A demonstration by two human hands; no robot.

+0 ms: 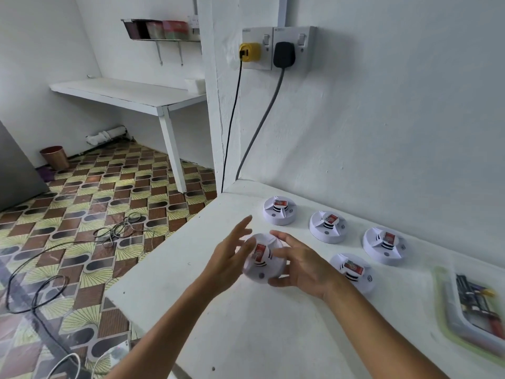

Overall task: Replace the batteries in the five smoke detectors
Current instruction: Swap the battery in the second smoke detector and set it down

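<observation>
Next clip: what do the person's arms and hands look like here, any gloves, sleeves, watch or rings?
Both forearms are bare as far as the frame shows, with no sleeves in view. The left hand and right hand wear no gloves. No watch, bracelet or rings are visible, though the fingers are somewhat motion-blurred.

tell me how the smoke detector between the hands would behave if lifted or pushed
The smoke detector looks like a rigid plastic shell, so probably stiff and light. Its wide round base suggests it would slide, not tip. Smooth sides may be slightly slippery.

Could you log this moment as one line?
hands: both around one detector | four detectors on counter | tray right
</observation>
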